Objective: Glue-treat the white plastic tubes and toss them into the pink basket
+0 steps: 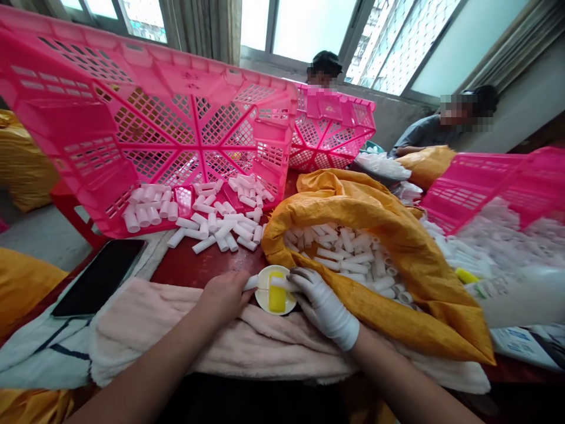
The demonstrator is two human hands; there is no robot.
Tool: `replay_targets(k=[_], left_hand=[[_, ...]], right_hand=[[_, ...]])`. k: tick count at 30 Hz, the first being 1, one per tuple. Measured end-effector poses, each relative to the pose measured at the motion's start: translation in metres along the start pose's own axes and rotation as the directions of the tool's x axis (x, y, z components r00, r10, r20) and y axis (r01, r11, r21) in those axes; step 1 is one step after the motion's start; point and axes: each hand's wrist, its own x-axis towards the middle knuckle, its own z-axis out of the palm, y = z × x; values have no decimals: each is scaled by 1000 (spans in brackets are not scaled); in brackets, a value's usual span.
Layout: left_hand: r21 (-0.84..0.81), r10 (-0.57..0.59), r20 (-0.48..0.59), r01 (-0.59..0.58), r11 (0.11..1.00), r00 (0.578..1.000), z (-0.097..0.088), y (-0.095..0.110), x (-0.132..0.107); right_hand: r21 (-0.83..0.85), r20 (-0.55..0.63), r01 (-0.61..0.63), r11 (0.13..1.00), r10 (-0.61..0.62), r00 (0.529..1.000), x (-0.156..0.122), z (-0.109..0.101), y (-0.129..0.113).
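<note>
A tilted pink crate (145, 118) is seen at 11 o'clock of the hands, and an orange sack (397, 253) at 2 o'clock. Over a towel (145, 330), a white tube (269, 283) is pinched between the curled left hand (225, 297) at 9 o'clock and the gloved right hand (324, 306) at 3 o'clock, above a small dish (261, 299). Print on the paper (521, 344) is too blurred to be read.

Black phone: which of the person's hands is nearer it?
Left. The left hand is over the towel right of the black phone; the gloved right hand is farther right, beside the yellow sack.
</note>
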Motion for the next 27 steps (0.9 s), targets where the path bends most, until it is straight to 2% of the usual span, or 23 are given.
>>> replay_targets(k=[2,7,10,12,14,16,18,20,21,23,25,27], left_hand=[[-3,-8,-8,8,1000,1000,0,0,0],[-7,-14,-13,14,1000,1000,0,-1,-1],[-1,-6,-16,6,1000,1000,-1,0,-1],[-4,-11,-21,11,1000,1000,-2,0,-2],[-12,-21,-19,21,1000,1000,-2,1,-2],[-26,-27,-5,27,999,1000,-2,1,-2],[-47,-28,-4,27,999,1000,-1,1,-2],[-68,-9,-36,7,998,999,-1,0,-2],[-72,6,-65,-11,997,998,-1,-1,-2],[-67,43,-130,-52,996,991,-3,-1,-2],[-64,78,-173,-91,994,982,-6,-1,-3],[-81,108,-180,-124,989,978,-8,0,-4]], right_hand=[[-31,-2,-26,999,26,1000,-2,1,-1],[-100,27,85,991,-83,996,-8,2,-4],[-89,14,18,996,-17,1000,-9,1,-7],[-145,13,-2,989,4,1000,-10,1,-10],[-222,48,62,973,-52,997,-11,0,-14],[-259,106,179,949,-157,982,-12,-2,-19],[-221,154,292,931,-262,953,-13,-4,-24],[-96,114,304,948,-293,949,-11,-5,-27],[5,41,259,966,-259,965,-10,-4,-27],[273,-159,100,957,-58,986,-7,2,-27],[558,-297,-26,829,229,927,-3,10,-26],[738,-299,-75,671,425,854,2,16,-26]])
